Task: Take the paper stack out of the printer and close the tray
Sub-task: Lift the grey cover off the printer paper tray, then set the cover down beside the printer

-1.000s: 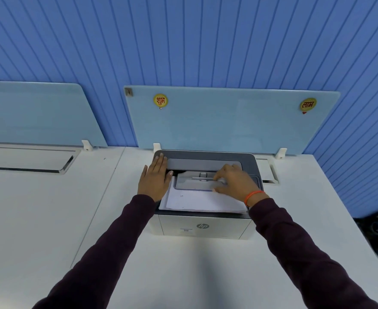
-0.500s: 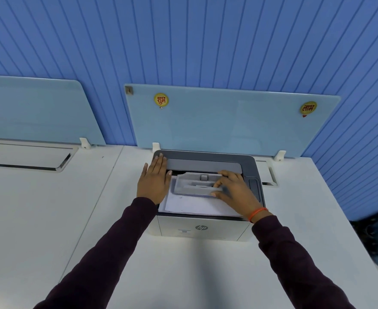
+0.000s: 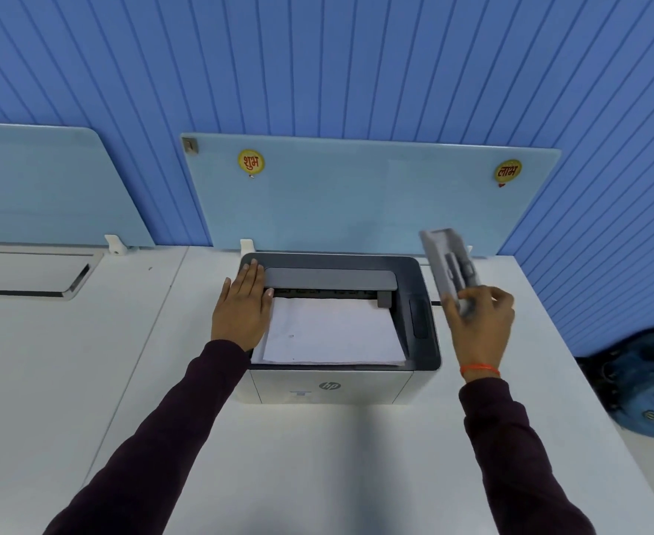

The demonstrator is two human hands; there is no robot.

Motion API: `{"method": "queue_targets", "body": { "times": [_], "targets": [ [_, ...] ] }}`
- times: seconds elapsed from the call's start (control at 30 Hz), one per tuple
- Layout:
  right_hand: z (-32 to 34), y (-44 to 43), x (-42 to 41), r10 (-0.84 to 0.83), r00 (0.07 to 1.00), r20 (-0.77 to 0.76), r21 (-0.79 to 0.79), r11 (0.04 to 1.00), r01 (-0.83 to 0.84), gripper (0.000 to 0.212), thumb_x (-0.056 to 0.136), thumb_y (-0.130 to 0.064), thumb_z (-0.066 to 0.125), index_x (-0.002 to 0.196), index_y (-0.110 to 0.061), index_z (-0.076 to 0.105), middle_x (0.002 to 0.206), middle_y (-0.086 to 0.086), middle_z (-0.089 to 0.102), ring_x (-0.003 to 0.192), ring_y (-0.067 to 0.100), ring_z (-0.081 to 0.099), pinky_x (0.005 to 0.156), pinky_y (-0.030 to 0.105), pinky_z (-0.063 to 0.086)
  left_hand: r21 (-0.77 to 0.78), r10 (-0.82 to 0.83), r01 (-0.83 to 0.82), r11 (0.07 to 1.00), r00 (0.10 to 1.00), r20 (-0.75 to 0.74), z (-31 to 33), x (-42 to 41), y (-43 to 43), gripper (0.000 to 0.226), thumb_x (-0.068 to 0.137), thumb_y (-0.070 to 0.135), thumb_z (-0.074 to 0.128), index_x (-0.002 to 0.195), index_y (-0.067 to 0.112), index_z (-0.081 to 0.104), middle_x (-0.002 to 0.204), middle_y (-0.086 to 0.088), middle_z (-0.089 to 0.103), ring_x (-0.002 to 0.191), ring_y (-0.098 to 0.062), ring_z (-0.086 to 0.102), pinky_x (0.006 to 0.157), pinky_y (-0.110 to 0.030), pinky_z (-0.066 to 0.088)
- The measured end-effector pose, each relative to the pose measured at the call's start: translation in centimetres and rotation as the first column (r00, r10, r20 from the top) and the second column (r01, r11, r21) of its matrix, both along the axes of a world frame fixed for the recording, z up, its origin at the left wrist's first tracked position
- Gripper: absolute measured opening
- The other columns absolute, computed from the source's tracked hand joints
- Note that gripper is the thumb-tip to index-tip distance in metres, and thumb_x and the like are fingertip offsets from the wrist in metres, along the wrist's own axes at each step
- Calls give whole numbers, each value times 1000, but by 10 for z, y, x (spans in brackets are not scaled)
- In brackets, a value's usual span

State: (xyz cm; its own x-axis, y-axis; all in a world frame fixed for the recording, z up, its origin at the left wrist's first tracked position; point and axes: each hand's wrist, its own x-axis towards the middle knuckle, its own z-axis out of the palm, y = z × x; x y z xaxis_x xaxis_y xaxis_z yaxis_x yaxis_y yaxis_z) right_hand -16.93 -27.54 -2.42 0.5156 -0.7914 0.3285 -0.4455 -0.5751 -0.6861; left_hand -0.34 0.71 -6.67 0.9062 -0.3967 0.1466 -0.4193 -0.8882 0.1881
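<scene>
Desk: white flat desk surface point(image 3: 317, 457) is carrying everything, with a pale blue glass divider panel point(image 3: 356, 198) standing along its back edge.
Left hand: left hand point(image 3: 241, 308) is lying flat, fingers together, pressing on the left top edge of the printer and touching the paper's left side.
Printer: grey-and-white boxy HP printer point(image 3: 329, 386) is sitting mid-desk.
Paper: white paper stack point(image 3: 333, 332) is lying in the printer's open top tray.
Right hand: right hand point(image 3: 477, 322) is pinching a grey plastic tray cover piece point(image 3: 448, 264), holding it tilted in the air just right of the printer.
Floor: blue bag point(image 3: 641, 384) is lying far right.
</scene>
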Motion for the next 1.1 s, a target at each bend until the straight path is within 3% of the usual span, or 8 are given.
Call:
{"method": "queue_targets", "body": {
  "times": [0.07,0.17,0.37,0.67,0.8,0.93,1.0,1.1],
  "targets": [
    [-18,-16,-9,-142,987,-69,49,988,145,26,77,-24,70,94,-6,63,117,20,50,105,40,49,80,41,48,6,-21,21,1000,1000,-19,-2,-1,-6,75,86,43,1,145,7,28,155,-9,29,145,-22,25,119,-42,20],
    [-46,-23,-16,-206,957,-204,97,969,229,28,73,-23,70,92,-5,61,115,22,49,102,42,49,74,45,50,-3,-9,9,1000,1000,-12,-2,-2,-2,69,90,41,6,145,6,29,155,-10,30,144,-24,27,118,-42,21],
    [-98,-17,-21,-121,863,-490,171,958,232,32,76,-25,65,97,-1,60,112,24,47,101,41,47,73,46,49,20,-2,3,1000,1000,-16,-2,-1,-3,61,93,35,16,146,6,26,156,-9,27,145,-22,24,119,-41,19],
    [-120,-19,-22,-71,814,-577,194,956,221,33,83,-21,58,107,2,55,116,24,44,105,41,44,76,47,49,3,-9,9,1000,1000,-10,-1,-1,-3,60,94,34,17,146,6,27,156,-9,27,145,-23,24,119,-40,18],
    [-119,-20,-20,-59,807,-587,208,953,221,36,83,-22,59,109,2,53,118,24,44,107,41,44,78,48,50,-7,-9,9,1000,1000,-9,-2,-1,-3,51,100,28,27,146,7,26,157,-9,26,146,-23,23,120,-40,17],
    [-99,-19,-13,-65,851,-521,217,954,206,40,81,-25,65,107,3,52,119,25,45,108,43,42,76,49,50,-6,1,-1,1000,1000,-10,-2,-1,-2,51,100,28,27,146,7,26,157,-9,26,146,-23,23,120,-39,17],
    [-73,-15,-3,-111,924,-367,168,969,183,35,83,-26,63,105,0,55,120,25,46,109,42,42,75,48,51,-2,1,-1,1000,1000,-12,-2,-1,-3,55,98,32,20,146,7,26,156,-9,27,145,-23,24,119,-39,18],
    [-25,8,10,-70,997,-24,-94,993,68,19,87,-21,60,96,-4,59,111,23,53,102,39,46,76,45,49,-1,-8,8,1000,1000,-17,-1,-3,-4,60,93,34,17,146,7,27,156,-9,27,145,-23,25,119,-39,18]
  ]
}}
